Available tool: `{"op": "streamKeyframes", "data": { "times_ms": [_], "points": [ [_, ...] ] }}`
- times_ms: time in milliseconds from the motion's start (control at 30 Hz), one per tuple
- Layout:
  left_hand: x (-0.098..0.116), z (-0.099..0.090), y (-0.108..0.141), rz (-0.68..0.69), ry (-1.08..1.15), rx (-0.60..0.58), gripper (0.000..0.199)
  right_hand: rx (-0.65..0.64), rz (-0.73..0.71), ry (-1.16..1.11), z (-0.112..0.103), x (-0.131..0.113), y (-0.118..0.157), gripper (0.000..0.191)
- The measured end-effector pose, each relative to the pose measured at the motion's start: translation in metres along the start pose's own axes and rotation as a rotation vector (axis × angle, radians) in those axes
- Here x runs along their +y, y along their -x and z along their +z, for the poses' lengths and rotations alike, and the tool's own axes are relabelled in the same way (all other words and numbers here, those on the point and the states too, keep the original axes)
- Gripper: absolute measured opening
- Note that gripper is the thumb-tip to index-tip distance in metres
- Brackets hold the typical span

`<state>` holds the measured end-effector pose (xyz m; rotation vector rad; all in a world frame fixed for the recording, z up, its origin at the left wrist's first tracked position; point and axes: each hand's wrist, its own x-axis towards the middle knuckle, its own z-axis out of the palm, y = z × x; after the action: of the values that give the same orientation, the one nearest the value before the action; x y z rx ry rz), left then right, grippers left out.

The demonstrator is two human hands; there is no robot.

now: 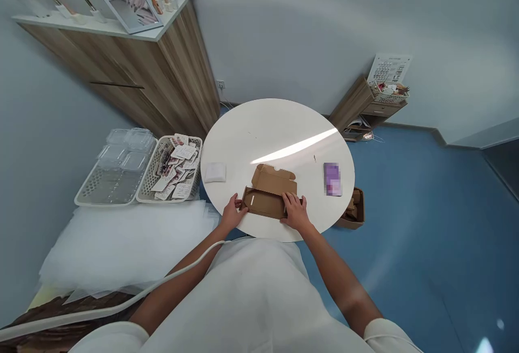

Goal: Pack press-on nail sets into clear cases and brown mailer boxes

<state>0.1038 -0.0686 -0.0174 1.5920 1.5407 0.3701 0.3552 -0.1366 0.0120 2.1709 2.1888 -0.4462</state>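
Observation:
A brown cardboard box [265, 204] lies at the near edge of the round white table, its lid [273, 179] folded open away from me. Its left end is pinched by my left hand [232, 213], fingers and thumb on the side wall. At the other end, my right hand [295, 212] grips the right side, fingers over the wall and hiding part of it. Left of the box rests a flat white packet [214, 172]. A purple card or packet [332, 179], blurred, lies to the right.
Left of the table [243, 126] stand a white basket of printed cards [174, 169] and another basket [97, 188] with clear plastic boxes [125, 147]. Stacked translucent sheets [133, 245] lie nearer. A carton of cardboard pieces [354, 210] sits on the floor at right. A white cord [162, 280] crosses my left arm.

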Motion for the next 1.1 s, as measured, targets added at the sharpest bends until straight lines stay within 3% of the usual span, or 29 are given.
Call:
{"op": "streamKeyframes", "data": {
  "times_ms": [200,600,767,1000,1100],
  "points": [
    [0.016,-0.010,-0.012,-0.010,0.023,-0.039,0.037,-0.019,0.031,-0.030,0.002,-0.001,0.000,0.094],
    [0.040,-0.012,0.000,-0.027,0.090,0.069,0.031,-0.046,0.088,-0.010,-0.008,-0.004,-0.005,0.102],
    [0.055,-0.005,0.006,0.053,0.102,0.002,0.030,-0.042,0.085,-0.044,-0.009,-0.009,-0.011,0.099],
    [0.041,0.003,0.007,0.049,0.012,0.006,0.041,-0.028,0.099,-0.062,-0.004,-0.021,-0.012,0.099],
    [0.035,0.001,0.003,0.037,0.008,-0.002,0.032,-0.046,0.078,-0.087,-0.003,-0.020,-0.009,0.101]
  ]
}}
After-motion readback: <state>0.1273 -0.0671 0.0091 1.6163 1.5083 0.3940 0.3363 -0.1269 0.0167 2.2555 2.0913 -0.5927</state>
